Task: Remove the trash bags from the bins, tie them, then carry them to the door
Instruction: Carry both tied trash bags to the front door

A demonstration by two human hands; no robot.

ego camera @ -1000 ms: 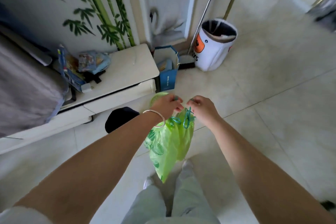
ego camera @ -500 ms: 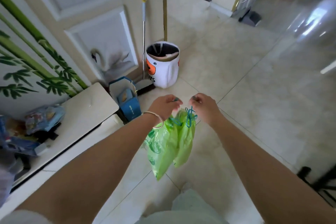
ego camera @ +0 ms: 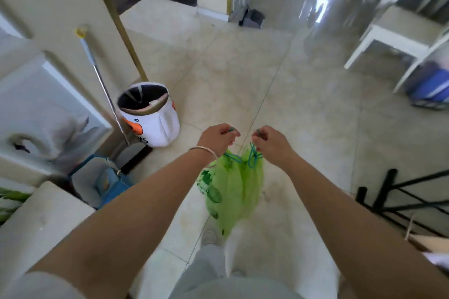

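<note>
A light green trash bag (ego camera: pixel 233 189) with blue drawstrings hangs in front of me above the tiled floor. My left hand (ego camera: pixel 217 137) is closed on one drawstring end, and my right hand (ego camera: pixel 271 141) is closed on the other, a little apart. The bag's neck is gathered just below both fists. A white fabric bin (ego camera: pixel 149 115) with a duck face stands on the floor to the left, lined in black, its top open.
A mop handle (ego camera: pixel 102 82) leans on the wall beside the bin. A blue paper bag (ego camera: pixel 107 181) and a white cabinet (ego camera: pixel 41 221) sit at lower left. A black metal rack (ego camera: pixel 398 199) is at right, a white stool (ego camera: pixel 398 39) farther off. A doorway opens ahead.
My view has swung right and up, away from the cabinet and bamboo wall toward the open floor and doorway. Both hands keep holding the drawstrings with the bag hanging.
</note>
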